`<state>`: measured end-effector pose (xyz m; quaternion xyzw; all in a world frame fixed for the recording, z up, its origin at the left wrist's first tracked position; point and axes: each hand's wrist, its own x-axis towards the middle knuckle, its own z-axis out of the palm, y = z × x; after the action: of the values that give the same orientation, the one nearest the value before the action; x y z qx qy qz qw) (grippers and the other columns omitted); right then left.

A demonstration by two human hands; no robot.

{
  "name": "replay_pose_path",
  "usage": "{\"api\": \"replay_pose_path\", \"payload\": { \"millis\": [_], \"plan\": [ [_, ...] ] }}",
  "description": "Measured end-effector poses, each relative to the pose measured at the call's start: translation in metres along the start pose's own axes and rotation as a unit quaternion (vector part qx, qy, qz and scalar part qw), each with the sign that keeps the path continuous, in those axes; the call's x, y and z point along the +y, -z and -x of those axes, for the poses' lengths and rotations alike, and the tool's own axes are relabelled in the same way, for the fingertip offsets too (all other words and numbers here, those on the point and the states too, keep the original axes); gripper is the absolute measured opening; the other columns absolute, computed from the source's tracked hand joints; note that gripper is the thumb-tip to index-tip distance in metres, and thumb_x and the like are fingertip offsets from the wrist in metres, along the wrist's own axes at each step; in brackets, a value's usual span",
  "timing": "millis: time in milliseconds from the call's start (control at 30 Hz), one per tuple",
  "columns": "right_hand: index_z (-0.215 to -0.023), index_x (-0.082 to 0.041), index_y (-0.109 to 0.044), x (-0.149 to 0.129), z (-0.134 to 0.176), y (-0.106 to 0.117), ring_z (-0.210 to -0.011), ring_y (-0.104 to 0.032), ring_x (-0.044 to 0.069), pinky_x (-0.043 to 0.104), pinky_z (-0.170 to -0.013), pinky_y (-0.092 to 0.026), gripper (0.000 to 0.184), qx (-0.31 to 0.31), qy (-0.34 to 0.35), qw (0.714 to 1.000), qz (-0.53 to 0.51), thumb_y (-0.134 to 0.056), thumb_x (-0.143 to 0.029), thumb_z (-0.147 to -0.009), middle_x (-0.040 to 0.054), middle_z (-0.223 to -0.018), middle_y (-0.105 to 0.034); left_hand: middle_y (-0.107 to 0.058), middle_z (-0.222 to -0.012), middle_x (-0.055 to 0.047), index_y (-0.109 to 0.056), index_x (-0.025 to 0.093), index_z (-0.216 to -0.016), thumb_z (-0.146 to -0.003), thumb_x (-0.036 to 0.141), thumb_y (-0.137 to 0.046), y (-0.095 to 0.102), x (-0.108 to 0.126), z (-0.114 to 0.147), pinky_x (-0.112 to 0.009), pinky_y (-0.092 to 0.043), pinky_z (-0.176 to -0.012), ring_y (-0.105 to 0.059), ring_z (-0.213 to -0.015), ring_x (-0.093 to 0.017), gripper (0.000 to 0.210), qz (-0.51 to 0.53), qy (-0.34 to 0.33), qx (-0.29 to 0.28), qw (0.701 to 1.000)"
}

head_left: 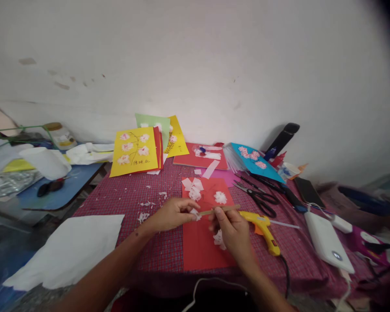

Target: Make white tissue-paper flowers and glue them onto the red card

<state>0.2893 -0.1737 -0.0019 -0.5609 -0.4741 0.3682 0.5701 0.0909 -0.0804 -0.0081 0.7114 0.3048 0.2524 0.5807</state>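
Observation:
My left hand (pixel 172 213) pinches a small white paper piece (pixel 196 214) between thumb and fingers. My right hand (pixel 233 229) grips a thin brown stick (pixel 230 208), whose left tip meets that paper. Both hands are over a red card (pixel 201 253). On the card lie a fluffy white paper flower (pixel 220 197), another flower (pixel 195 194) at its upper left with loose paper squares (pixel 189 183), and a third (pixel 219 239) partly hidden by my right hand. Just right of the card rests a yellow glue gun (pixel 263 225), its nozzle end near my right hand.
Black-handled scissors (pixel 261 201) lie behind the glue gun. Finished flower cards, one yellow (pixel 133 151) and one blue (pixel 258 162), stand at the back. A white power bank (pixel 329 242) is at right. White paper (pixel 74 247) overhangs the left edge; scraps (pixel 143 216) litter the checked cloth.

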Motion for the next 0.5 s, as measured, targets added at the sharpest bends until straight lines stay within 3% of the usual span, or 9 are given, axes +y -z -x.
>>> {"api": "replay_pose_path", "payload": {
  "millis": [133,233,367,500],
  "plan": [
    [-0.089,-0.019,-0.071,-0.002,-0.006,0.010,-0.048,-0.060,0.011,0.024,-0.046,-0.049,0.023,-0.060,0.026,0.997,-0.044,-0.070,-0.042,-0.090,0.0031,-0.079,-0.072,-0.064,-0.076,0.003,-0.072,0.020,-0.108,-0.087,0.035,-0.071,0.000,0.009,0.003,-0.022,-0.040,-0.064,-0.055,-0.068,-0.010,0.026,-0.023,-0.015,-0.035,0.999],
    [-0.089,-0.020,-0.073,-0.004,-0.011,0.017,-0.049,-0.059,0.011,0.024,-0.046,-0.048,0.017,-0.107,0.055,0.993,0.001,-0.071,-0.037,-0.090,0.0014,-0.075,-0.070,-0.070,-0.084,0.000,-0.070,0.020,-0.113,-0.088,0.035,-0.071,0.001,0.010,0.005,-0.024,-0.045,-0.071,-0.061,-0.075,-0.013,0.030,-0.024,-0.014,-0.060,0.998],
    [-0.073,-0.020,-0.069,-0.008,-0.013,0.012,-0.064,-0.065,0.015,0.025,-0.057,-0.052,0.021,-0.065,0.130,0.986,0.077,-0.069,-0.032,-0.090,0.0027,-0.073,-0.070,-0.074,-0.092,-0.002,-0.066,0.022,-0.122,-0.090,0.036,-0.069,0.000,0.007,0.006,-0.027,-0.049,-0.077,-0.066,-0.083,-0.015,0.035,-0.022,-0.003,-0.077,0.997],
    [-0.086,-0.019,-0.067,-0.011,-0.012,-0.005,-0.048,-0.052,0.011,0.022,-0.046,-0.042,0.018,-0.034,0.079,0.994,0.064,-0.063,-0.036,-0.093,-0.0026,-0.062,-0.061,-0.070,-0.085,0.001,-0.065,0.024,-0.127,-0.089,0.034,-0.068,-0.002,0.006,0.006,-0.024,-0.045,-0.070,-0.062,-0.075,-0.014,0.039,-0.064,-0.015,-0.077,0.995]
  ]
}}
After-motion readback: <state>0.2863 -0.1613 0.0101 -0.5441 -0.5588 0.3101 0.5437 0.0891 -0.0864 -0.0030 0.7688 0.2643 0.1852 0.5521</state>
